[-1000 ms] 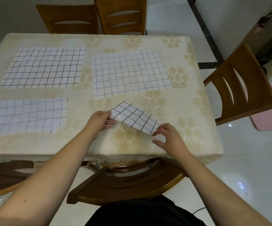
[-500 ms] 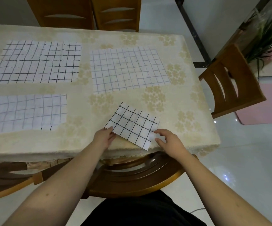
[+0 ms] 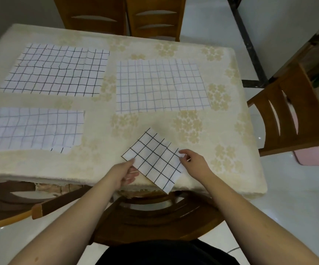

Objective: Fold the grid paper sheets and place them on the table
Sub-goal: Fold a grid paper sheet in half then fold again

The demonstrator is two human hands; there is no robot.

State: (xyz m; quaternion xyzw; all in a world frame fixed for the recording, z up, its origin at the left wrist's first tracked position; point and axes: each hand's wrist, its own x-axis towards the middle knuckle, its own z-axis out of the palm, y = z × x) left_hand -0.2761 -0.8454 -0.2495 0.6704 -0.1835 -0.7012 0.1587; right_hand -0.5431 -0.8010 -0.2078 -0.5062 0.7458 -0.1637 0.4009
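We are pinching the small folded black-grid white paper (image 3: 154,161) with our left hand (image 3: 123,174) and right hand (image 3: 192,162), holding it over the near edge of the cream floral-patterned tablecloth table (image 3: 202,142). Three flat grid paper sheets (image 3: 161,85) are lying farther back. Brown wooden chairs (image 3: 292,113) are standing around on glossy white tile floor (image 3: 296,197).

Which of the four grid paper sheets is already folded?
The small sheet held by both hands at the near table edge; the three others lie flat and unfolded farther away.
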